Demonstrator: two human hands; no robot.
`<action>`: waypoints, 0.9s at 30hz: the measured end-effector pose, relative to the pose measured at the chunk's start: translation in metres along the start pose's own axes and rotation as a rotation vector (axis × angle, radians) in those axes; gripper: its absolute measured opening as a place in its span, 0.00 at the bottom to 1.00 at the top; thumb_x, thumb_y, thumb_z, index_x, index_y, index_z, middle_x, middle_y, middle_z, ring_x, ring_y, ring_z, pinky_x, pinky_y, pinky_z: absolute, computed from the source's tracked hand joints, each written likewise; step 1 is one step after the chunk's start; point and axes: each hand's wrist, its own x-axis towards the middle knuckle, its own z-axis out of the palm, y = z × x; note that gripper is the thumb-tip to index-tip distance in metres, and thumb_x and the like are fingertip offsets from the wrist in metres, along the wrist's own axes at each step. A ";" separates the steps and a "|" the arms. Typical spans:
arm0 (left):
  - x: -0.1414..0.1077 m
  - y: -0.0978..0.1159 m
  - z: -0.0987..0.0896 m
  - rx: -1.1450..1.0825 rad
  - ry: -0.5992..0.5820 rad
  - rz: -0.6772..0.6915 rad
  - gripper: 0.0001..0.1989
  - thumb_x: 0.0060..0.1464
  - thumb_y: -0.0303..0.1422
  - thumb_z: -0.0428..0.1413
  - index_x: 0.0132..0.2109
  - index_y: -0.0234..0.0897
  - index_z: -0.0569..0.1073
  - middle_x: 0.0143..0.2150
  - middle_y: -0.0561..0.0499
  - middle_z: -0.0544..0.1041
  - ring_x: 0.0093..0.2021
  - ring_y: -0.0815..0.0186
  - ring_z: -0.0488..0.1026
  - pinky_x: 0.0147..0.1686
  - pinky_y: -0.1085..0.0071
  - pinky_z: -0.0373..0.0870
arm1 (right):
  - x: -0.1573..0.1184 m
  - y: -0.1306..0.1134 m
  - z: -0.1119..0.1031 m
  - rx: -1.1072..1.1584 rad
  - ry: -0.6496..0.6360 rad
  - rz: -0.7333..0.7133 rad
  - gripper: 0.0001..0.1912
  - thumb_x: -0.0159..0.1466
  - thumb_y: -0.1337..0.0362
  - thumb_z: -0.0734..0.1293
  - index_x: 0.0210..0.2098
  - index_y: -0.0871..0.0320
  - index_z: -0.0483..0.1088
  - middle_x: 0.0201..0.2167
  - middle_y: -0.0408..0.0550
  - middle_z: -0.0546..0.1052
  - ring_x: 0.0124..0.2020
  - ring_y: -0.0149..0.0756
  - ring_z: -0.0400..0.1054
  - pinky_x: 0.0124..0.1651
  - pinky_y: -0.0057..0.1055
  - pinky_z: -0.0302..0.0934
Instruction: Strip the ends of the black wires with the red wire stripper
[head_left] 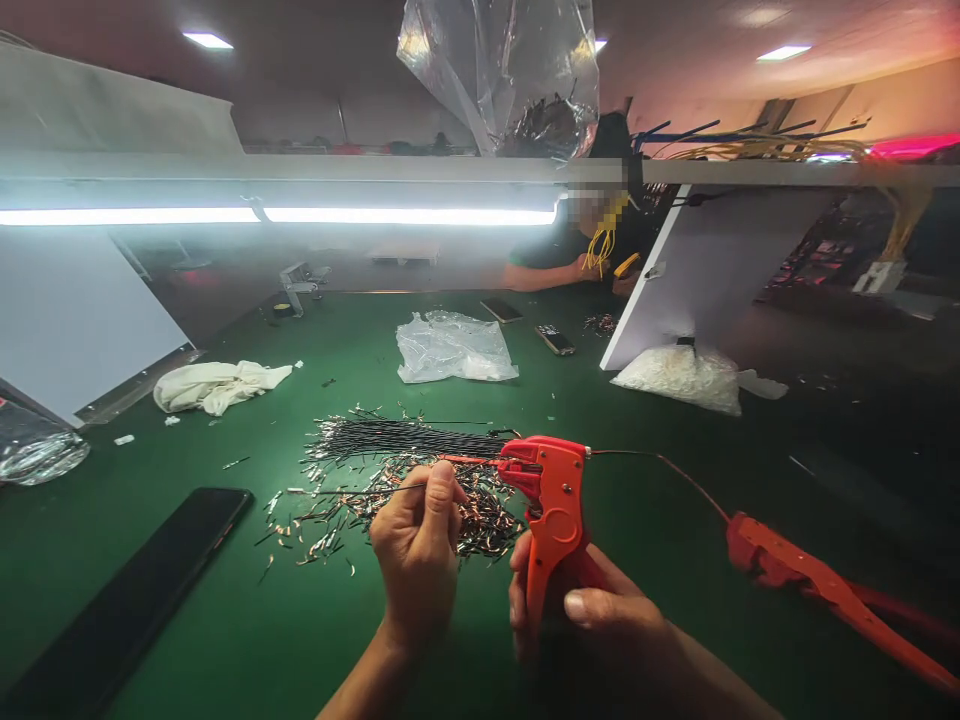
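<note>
The left hand (420, 530) held a thin black insulated wire with a silvery tip (337, 491) pinched narrowly between thumb and fingers. The wire's long axis ran roughly left to right, its tip pointing left; its other end was hidden in the grip. Just right of that hand, the orange-and-red plastic wire stripper (559, 500) stood upright, its red jaws facing left toward the pinching fingertips. The right hand (615, 605) was wrapped around its handles; how far they were squeezed could not be told. Beyond both hands lay a bundle of straight black wires (405, 438), also lengthwise left to right and nearer the left hand, with a heap of black and copper-coloured clippings (487, 525) on its near side. No brand, label or lettering could be read on the stripper or on the flat black phone-like slab (127, 610) at left.
</note>
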 end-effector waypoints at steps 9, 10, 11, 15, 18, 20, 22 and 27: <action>-0.001 0.005 -0.001 -0.130 -0.016 -0.122 0.19 0.56 0.42 0.57 0.22 0.36 0.68 0.16 0.59 0.58 0.16 0.76 0.52 0.15 0.79 0.49 | 0.001 0.007 -0.005 -0.030 -0.023 0.025 0.23 0.58 0.59 0.70 0.50 0.62 0.68 0.37 0.55 0.77 0.36 0.41 0.71 0.40 0.37 0.61; -0.001 0.005 -0.001 -0.129 -0.013 -0.128 0.19 0.56 0.42 0.57 0.22 0.36 0.68 0.16 0.59 0.58 0.16 0.76 0.52 0.15 0.78 0.48 | 0.001 0.007 -0.004 -0.021 -0.020 0.037 0.23 0.58 0.59 0.70 0.50 0.62 0.68 0.38 0.55 0.77 0.36 0.41 0.71 0.41 0.37 0.61; -0.002 0.006 -0.001 -0.117 -0.009 -0.127 0.19 0.56 0.42 0.57 0.22 0.36 0.68 0.16 0.59 0.58 0.16 0.76 0.52 0.14 0.78 0.48 | 0.001 0.006 -0.003 -0.019 -0.015 0.045 0.23 0.58 0.59 0.70 0.50 0.61 0.67 0.38 0.55 0.77 0.37 0.41 0.71 0.41 0.38 0.61; -0.006 0.008 0.001 0.036 -0.006 -0.032 0.19 0.58 0.39 0.54 0.21 0.37 0.68 0.16 0.58 0.60 0.16 0.75 0.54 0.15 0.76 0.50 | 0.002 0.004 -0.001 -0.038 -0.022 0.036 0.22 0.58 0.58 0.70 0.50 0.62 0.68 0.37 0.55 0.76 0.35 0.42 0.71 0.40 0.38 0.62; -0.009 0.008 0.002 0.162 -0.010 0.097 0.18 0.59 0.37 0.53 0.22 0.38 0.68 0.16 0.58 0.62 0.16 0.75 0.56 0.17 0.75 0.52 | 0.003 0.005 0.000 0.004 -0.034 0.048 0.22 0.58 0.59 0.70 0.49 0.61 0.68 0.37 0.54 0.76 0.35 0.40 0.71 0.40 0.36 0.62; -0.010 0.006 0.000 0.235 -0.019 0.198 0.17 0.59 0.35 0.53 0.22 0.38 0.68 0.16 0.58 0.62 0.16 0.75 0.57 0.18 0.75 0.53 | 0.003 0.005 0.000 0.016 -0.036 0.048 0.21 0.59 0.59 0.70 0.49 0.61 0.68 0.37 0.54 0.76 0.35 0.39 0.71 0.40 0.35 0.62; -0.011 0.002 -0.004 0.289 -0.039 0.308 0.16 0.59 0.33 0.53 0.23 0.38 0.68 0.16 0.57 0.63 0.17 0.74 0.58 0.18 0.75 0.54 | 0.003 0.005 0.001 0.011 -0.032 0.023 0.21 0.59 0.59 0.69 0.49 0.62 0.68 0.36 0.54 0.77 0.35 0.40 0.72 0.39 0.36 0.63; -0.012 -0.006 -0.011 0.268 -0.039 0.385 0.14 0.60 0.32 0.53 0.25 0.38 0.70 0.18 0.56 0.65 0.18 0.74 0.59 0.18 0.75 0.55 | 0.004 -0.001 0.002 0.084 0.007 -0.022 0.19 0.58 0.62 0.64 0.49 0.63 0.68 0.36 0.57 0.77 0.34 0.46 0.73 0.39 0.43 0.64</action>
